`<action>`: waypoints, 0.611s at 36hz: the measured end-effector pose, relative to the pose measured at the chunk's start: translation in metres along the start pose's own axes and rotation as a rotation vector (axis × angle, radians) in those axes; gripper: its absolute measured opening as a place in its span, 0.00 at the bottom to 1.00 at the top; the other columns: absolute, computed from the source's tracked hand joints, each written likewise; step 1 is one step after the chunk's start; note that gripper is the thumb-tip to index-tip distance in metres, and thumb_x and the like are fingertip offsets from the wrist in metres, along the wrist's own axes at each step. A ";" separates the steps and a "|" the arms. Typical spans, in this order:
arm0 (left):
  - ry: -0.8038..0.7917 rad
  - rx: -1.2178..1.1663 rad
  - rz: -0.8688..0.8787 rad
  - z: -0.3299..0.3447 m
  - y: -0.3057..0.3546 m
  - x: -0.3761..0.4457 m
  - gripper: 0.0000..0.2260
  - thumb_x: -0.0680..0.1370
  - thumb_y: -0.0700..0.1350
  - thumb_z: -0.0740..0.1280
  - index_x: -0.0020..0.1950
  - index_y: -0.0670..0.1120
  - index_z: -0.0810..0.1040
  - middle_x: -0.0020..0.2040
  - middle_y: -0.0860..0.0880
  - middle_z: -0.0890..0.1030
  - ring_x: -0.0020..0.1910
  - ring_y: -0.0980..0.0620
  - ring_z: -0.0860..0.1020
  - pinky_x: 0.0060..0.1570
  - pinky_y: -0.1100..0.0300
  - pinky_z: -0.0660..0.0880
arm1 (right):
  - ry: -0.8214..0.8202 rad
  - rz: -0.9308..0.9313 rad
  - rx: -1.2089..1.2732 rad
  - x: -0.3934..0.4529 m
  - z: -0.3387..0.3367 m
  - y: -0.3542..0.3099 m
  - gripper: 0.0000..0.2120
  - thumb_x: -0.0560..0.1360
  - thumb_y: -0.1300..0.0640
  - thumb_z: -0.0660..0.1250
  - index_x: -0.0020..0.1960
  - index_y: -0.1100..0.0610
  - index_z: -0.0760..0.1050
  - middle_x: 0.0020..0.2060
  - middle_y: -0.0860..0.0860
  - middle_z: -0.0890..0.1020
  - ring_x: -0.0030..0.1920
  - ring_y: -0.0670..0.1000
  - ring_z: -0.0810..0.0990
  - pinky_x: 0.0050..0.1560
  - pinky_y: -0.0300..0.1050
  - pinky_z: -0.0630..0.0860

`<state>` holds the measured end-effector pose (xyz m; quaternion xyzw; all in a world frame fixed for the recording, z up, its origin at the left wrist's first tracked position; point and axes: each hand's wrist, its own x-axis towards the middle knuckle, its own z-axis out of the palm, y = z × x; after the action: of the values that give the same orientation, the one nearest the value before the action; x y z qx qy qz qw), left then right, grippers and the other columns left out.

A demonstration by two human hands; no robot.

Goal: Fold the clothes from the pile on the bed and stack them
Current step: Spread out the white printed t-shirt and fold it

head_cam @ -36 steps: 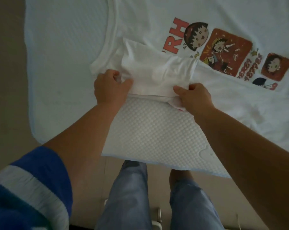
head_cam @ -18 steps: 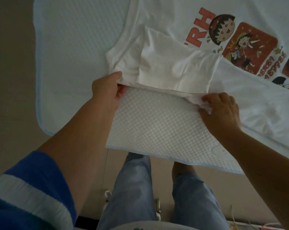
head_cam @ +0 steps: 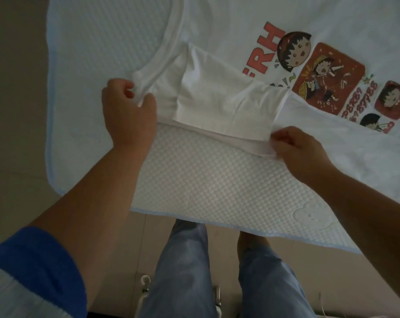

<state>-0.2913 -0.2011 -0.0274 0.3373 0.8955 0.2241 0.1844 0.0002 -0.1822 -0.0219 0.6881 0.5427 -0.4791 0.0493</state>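
Plainly, from the head view, the white T-shirt (head_cam: 252, 26) lay spread on the bed (head_cam: 206, 180), sleeve folded inward; the left hand (head_cam: 128, 109) pinched its shoulder, the right hand (head_cam: 297, 150) its near edge; light, limp cotton, probably best gripped at seams.

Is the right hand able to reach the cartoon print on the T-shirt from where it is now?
Probably yes. The right hand pinches the near edge of the T-shirt, and the cartoon print lies flat just beyond it with only cloth between. It would have to let go of the edge first.
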 end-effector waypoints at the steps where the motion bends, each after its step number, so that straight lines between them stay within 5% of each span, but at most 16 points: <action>1: -0.037 0.005 0.077 0.002 0.008 -0.005 0.14 0.70 0.46 0.67 0.53 0.41 0.75 0.50 0.43 0.77 0.49 0.46 0.75 0.47 0.62 0.66 | 0.034 0.043 0.122 0.002 -0.001 -0.005 0.05 0.74 0.48 0.65 0.47 0.48 0.75 0.42 0.46 0.80 0.46 0.51 0.79 0.48 0.47 0.76; 7: -0.371 0.043 0.055 0.035 0.045 -0.005 0.25 0.73 0.53 0.68 0.66 0.43 0.69 0.60 0.44 0.75 0.59 0.45 0.74 0.59 0.57 0.68 | 0.140 0.202 0.385 0.028 -0.002 -0.037 0.16 0.73 0.43 0.66 0.37 0.54 0.78 0.37 0.52 0.82 0.46 0.56 0.81 0.57 0.56 0.76; 12: -0.375 0.083 0.030 0.051 0.069 0.020 0.23 0.73 0.57 0.67 0.59 0.42 0.75 0.57 0.45 0.79 0.57 0.46 0.76 0.51 0.60 0.68 | 0.216 0.250 0.442 0.044 0.000 -0.042 0.13 0.74 0.46 0.67 0.33 0.50 0.74 0.38 0.49 0.81 0.47 0.54 0.81 0.56 0.54 0.77; 16: -0.499 -0.063 -0.128 0.057 0.077 0.038 0.16 0.74 0.49 0.68 0.54 0.39 0.80 0.53 0.41 0.81 0.53 0.44 0.79 0.50 0.56 0.75 | 0.235 0.294 0.505 0.049 -0.001 -0.040 0.08 0.74 0.51 0.68 0.37 0.48 0.75 0.41 0.50 0.81 0.45 0.54 0.82 0.47 0.49 0.80; 19: -0.430 -0.264 -0.243 0.058 0.075 0.044 0.06 0.73 0.45 0.70 0.47 0.44 0.81 0.50 0.44 0.82 0.50 0.46 0.80 0.53 0.54 0.77 | 0.250 0.283 0.497 0.050 -0.004 -0.035 0.09 0.74 0.52 0.68 0.36 0.50 0.75 0.37 0.50 0.81 0.42 0.53 0.82 0.44 0.50 0.81; 22: -0.301 -0.237 -0.174 0.061 0.072 0.040 0.03 0.74 0.47 0.69 0.44 0.49 0.78 0.45 0.50 0.79 0.45 0.52 0.77 0.49 0.60 0.74 | 0.286 0.229 0.417 0.051 -0.005 -0.029 0.09 0.74 0.52 0.67 0.36 0.50 0.75 0.28 0.47 0.79 0.35 0.52 0.81 0.45 0.55 0.81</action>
<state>-0.2524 -0.1085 -0.0474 0.2644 0.8509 0.2583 0.3733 -0.0224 -0.1314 -0.0420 0.8010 0.3525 -0.4696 -0.1167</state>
